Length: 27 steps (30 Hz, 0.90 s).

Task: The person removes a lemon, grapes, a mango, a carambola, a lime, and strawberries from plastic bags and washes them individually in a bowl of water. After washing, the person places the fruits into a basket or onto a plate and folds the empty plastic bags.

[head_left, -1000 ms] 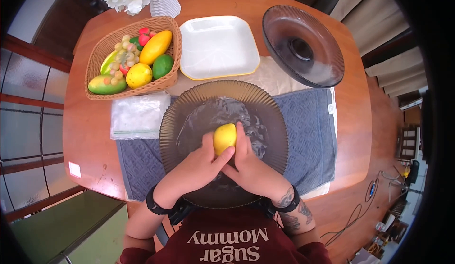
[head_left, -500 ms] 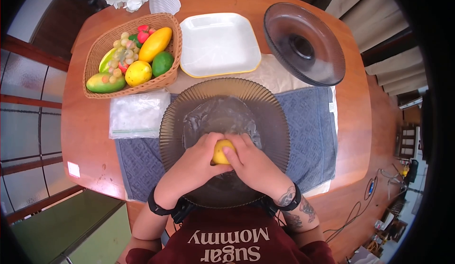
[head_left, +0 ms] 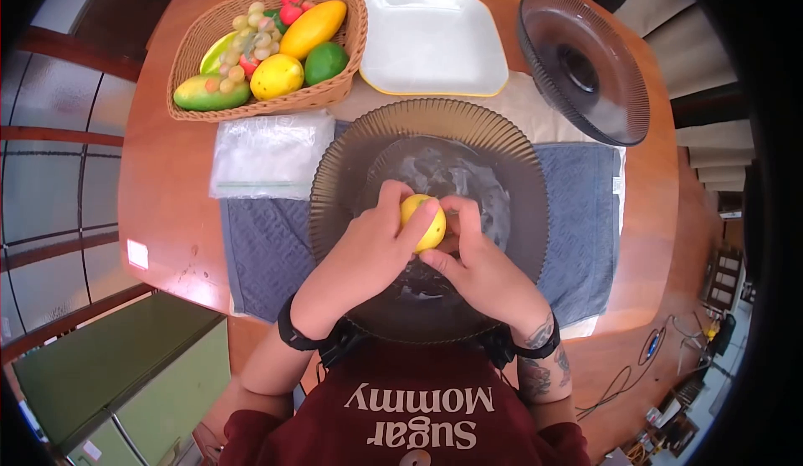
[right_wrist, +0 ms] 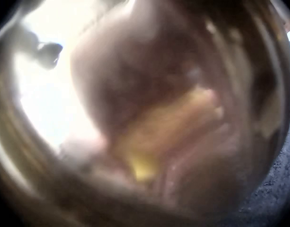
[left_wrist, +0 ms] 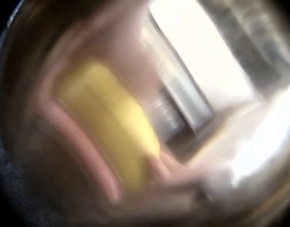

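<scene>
Over the large ribbed brown glass bowl, both hands hold a yellow fruit with small dark specks. My left hand grips it from the left, thumb laid across its upper face and fingers behind. On the other side, my right hand has its bent index finger and thumb at the fruit's right and lower edges. Water glints in the bowl below. The left wrist view, though blurred, shows the yellow fruit between fingers; in the right wrist view the hand largely hides it.
A wicker basket of assorted fruit stands back left, beside a white tray with a yellow rim. The brown ribbed glass lid lies back right. A folded plastic bag is left of the bowl, which rests on a blue towel.
The hands have kept turning the fruit and shifted their grasp; the right thumb has moved off its top, and the left thumb now crosses it. The head view has tilted down and turned slightly left.
</scene>
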Tool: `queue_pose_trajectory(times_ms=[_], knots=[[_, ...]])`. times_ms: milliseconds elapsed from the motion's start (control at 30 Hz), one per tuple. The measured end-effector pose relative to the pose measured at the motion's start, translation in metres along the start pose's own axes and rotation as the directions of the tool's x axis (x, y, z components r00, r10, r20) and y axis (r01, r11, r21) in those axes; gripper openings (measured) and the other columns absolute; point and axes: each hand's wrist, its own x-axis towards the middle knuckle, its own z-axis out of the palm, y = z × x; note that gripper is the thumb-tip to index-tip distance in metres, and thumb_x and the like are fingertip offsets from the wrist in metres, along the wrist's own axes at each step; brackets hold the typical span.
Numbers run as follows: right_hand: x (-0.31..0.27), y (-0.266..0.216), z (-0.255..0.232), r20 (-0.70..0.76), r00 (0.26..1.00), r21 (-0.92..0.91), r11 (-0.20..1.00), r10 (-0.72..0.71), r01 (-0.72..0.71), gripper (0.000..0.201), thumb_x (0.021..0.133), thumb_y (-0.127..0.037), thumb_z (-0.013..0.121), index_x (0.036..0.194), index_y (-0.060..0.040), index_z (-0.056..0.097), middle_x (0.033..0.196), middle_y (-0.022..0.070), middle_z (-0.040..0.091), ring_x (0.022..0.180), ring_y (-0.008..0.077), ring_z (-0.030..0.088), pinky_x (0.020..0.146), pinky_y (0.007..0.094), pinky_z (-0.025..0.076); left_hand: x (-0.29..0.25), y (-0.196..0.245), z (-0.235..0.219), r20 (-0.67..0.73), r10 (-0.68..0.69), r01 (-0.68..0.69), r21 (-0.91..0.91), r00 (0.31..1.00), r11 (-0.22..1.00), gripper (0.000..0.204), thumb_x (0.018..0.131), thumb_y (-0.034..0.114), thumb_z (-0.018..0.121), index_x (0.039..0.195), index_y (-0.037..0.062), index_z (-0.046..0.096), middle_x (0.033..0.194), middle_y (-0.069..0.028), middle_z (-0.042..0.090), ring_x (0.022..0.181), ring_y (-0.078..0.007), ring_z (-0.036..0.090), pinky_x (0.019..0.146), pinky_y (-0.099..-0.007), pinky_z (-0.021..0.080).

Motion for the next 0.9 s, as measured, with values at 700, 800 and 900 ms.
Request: queue_pose_trajectory(times_ms=[700,800,900], knots=[[0.006,0.013,0.003,-0.38,0.913,-0.378,0.926,-0.151,-0.004,0.033,0.098,-0.007,0.048,0.129,0.0038,0.045,0.11,0.0273,0.058,0.1,0.0446,0.058,0.091,0.0457,0.047,0.0,0.002,-0.003,0.007,-0.031,0.03,0.092,1.0,0.995,0.061,0.102,0.057,0.038,0.109,-0.0001,0.056,0.082,-0.0209,0.067,0.076,-0.0306,0.07,0.07,-0.04,0.054],[0.005,0.013,0.002,-0.221,0.965,-0.278,0.958,-0.138,0.073,0.033,0.098,-0.007,0.048,0.129,0.0038,0.047,0.112,0.0274,0.059,0.103,0.0447,0.059,0.092,0.0463,0.046,-0.002,0.007,-0.002,0.043,-0.017,0.032,-0.383,0.999,0.923,0.06,0.104,0.055,0.033,0.116,0.0004,0.056,0.094,-0.0146,0.069,0.084,-0.024,0.071,0.063,-0.0327,0.058],[0.004,0.009,0.002,-0.189,0.982,-0.252,0.967,-0.005,-0.044,0.03,0.098,-0.008,0.048,0.126,0.0033,0.049,0.112,0.0276,0.061,0.105,0.0446,0.059,0.091,0.0468,0.046,0.0,0.008,-0.008,0.156,-0.039,0.124,-0.585,0.987,0.802,0.066,0.104,0.057,0.026,0.117,-0.0001,0.056,0.1,-0.0137,0.068,0.09,-0.0249,0.071,0.061,-0.0335,0.059]])
